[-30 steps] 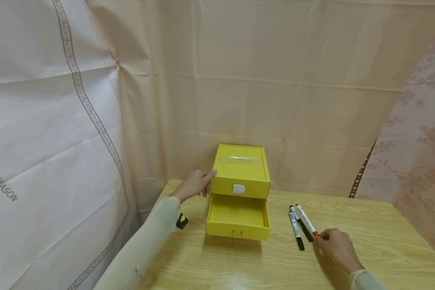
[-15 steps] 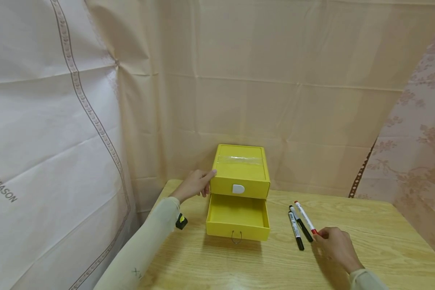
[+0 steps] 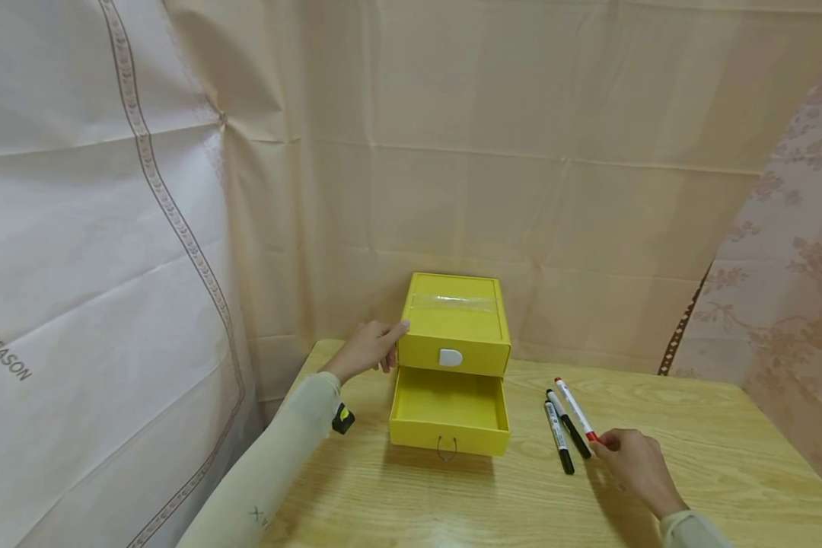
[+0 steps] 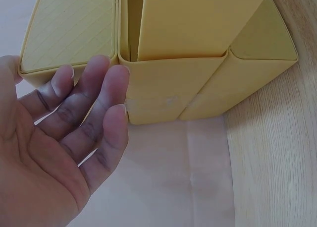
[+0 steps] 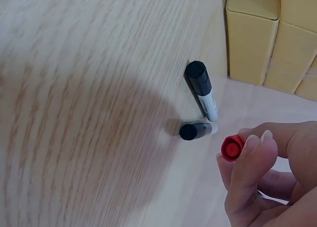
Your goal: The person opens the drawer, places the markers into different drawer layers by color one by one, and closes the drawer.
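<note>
A yellow drawer cabinet (image 3: 455, 312) stands at the back of the table, with a drawer (image 3: 450, 435) below its top unit pulled out. My left hand (image 3: 368, 348) rests at the cabinet's front left corner, thumb on the top edge; in the left wrist view its loosely bent fingers (image 4: 115, 85) lie against the side. My right hand (image 3: 633, 466) pinches a white marker with red ends (image 3: 575, 407) near its red cap (image 5: 232, 148). To its left lie two black-capped markers (image 3: 559, 438), side by side; the second black marker (image 3: 574, 431) is nearer the red one.
The wooden table (image 3: 699, 426) extends to the right of the markers. Beige cloth (image 3: 466, 167) hangs behind the cabinet, and pale printed cloth (image 3: 109, 304) hangs at the left. A wire loop (image 3: 447, 449) sticks out from the drawer's front.
My right hand, holding the red marker, has shifted slightly away from me and to the left. My left hand, the cabinet and the black markers stay as they were.
</note>
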`<state>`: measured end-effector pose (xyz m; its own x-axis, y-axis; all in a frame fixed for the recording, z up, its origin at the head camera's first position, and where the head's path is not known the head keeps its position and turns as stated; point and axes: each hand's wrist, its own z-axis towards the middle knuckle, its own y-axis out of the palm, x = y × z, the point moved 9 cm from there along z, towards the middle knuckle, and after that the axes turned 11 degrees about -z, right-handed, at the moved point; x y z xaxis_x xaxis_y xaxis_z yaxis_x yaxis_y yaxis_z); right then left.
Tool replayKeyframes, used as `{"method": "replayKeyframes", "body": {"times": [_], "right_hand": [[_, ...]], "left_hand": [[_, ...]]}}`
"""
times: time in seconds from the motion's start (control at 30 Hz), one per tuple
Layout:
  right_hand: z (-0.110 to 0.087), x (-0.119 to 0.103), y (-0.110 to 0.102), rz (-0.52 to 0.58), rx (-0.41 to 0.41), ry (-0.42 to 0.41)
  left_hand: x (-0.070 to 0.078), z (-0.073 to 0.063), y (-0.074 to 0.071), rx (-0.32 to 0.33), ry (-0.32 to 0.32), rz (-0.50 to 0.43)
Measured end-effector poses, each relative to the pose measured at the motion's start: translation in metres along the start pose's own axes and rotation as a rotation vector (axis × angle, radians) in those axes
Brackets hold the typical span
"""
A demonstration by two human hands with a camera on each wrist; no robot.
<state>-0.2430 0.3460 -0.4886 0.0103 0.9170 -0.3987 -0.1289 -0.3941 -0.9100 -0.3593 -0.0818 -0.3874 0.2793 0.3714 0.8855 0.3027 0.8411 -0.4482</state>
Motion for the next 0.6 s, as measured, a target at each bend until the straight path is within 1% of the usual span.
{"method": "replayKeyframes", "body": {"times": [0.3,0.6], "right_hand": [[-0.001,-0.004,-0.003,-0.006,-0.001,0.001],[-0.002,-0.011,-0.007,-0.013,0.027,-0.031]], "left_hand": [[0.0,0.0,0.0,0.002,0.002,-0.004],[-0.001,0.0,0.001,-0.015,-0.002,-0.029]]}}
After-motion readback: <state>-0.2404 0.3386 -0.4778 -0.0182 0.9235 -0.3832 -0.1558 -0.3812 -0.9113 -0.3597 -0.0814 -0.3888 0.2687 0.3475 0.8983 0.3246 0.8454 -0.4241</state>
